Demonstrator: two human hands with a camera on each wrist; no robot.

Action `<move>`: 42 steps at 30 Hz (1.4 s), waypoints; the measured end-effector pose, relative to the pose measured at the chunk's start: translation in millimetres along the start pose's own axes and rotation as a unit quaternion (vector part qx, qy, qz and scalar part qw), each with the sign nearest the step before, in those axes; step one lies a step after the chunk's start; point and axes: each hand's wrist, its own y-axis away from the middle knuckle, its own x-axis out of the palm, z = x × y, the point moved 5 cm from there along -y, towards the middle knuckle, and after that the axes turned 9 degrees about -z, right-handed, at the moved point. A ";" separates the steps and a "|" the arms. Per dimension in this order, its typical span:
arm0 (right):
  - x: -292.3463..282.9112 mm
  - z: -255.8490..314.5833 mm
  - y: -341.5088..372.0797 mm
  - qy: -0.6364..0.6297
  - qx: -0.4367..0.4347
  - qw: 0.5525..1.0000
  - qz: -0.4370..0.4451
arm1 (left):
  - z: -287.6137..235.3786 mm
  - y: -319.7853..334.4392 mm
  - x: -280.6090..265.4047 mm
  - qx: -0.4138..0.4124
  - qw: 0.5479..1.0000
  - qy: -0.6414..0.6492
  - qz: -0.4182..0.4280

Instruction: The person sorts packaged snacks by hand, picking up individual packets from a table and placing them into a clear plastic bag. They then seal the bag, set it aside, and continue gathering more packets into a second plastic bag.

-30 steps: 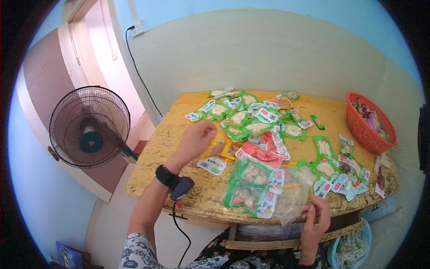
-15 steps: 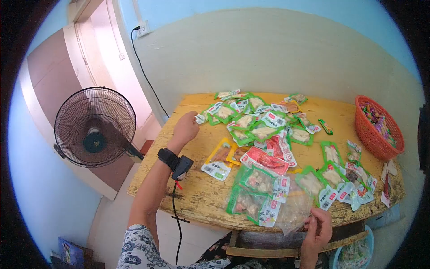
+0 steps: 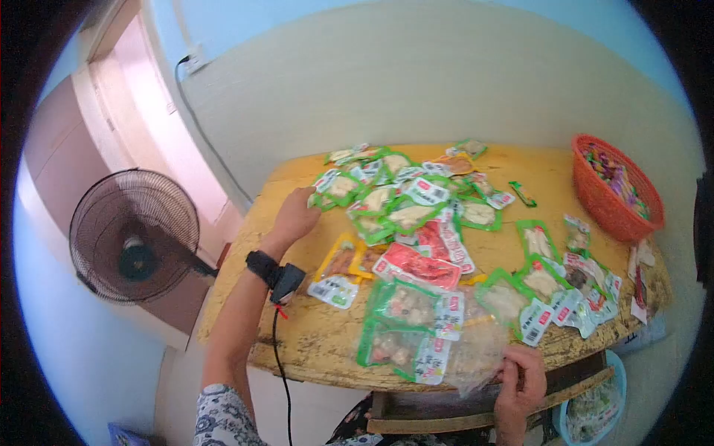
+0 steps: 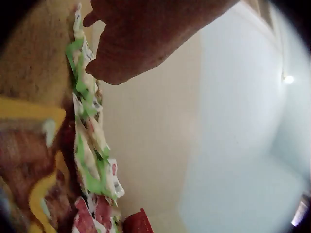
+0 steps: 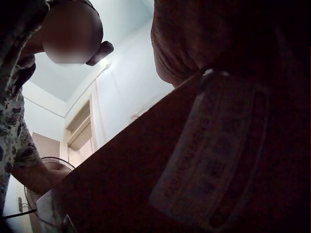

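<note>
My left hand (image 3: 296,215) reaches the near left edge of the heap of green-edged vacuum-sealed food packets (image 3: 413,215). In the left wrist view its fingertips (image 4: 93,68) are spread apart, right over the packets. At the table's front edge my right hand (image 3: 520,383) pinches the rim of a clear plastic bag (image 3: 476,353). Two green packets with white labels (image 3: 405,305) lie side by side in the bag. Just behind the bag are a red packet (image 3: 420,266) and a yellow-edged packet (image 3: 335,271). The right wrist view is mostly dark.
A red plastic basket (image 3: 617,186) of small wrapped snacks stands at the back right. More packets (image 3: 543,279) lie right of the bag. Below the front edge a drawer (image 3: 446,424) is pulled out, beside a light blue tub (image 3: 591,409). A fan (image 3: 134,238) stands left.
My left hand has moved from above the yellow-edged packet to the heap's left edge. The right hand keeps its hold on the bag. The head view has shifted slightly.
</note>
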 end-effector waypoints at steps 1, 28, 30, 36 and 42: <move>0.2 2.2 -0.5 -0.003 0.000 1.000 -0.004 | -17.2 -4.9 2.8 0.030 0.999 0.015 0.003; -7.5 10.0 -7.6 -0.005 -0.131 0.990 0.050 | -315.9 -78.9 187.0 0.363 0.904 -0.040 0.221; -8.3 10.2 -7.3 -0.017 -0.121 0.991 0.057 | -314.1 -81.7 185.7 0.360 0.920 0.062 0.142; -7.6 13.7 -6.9 0.012 -0.183 0.983 0.014 | -309.5 -73.9 113.5 0.084 0.890 0.349 0.281; -9.3 0.8 -0.8 -0.020 -0.094 0.995 0.032 | -301.0 3.2 31.4 -0.046 0.711 0.576 0.399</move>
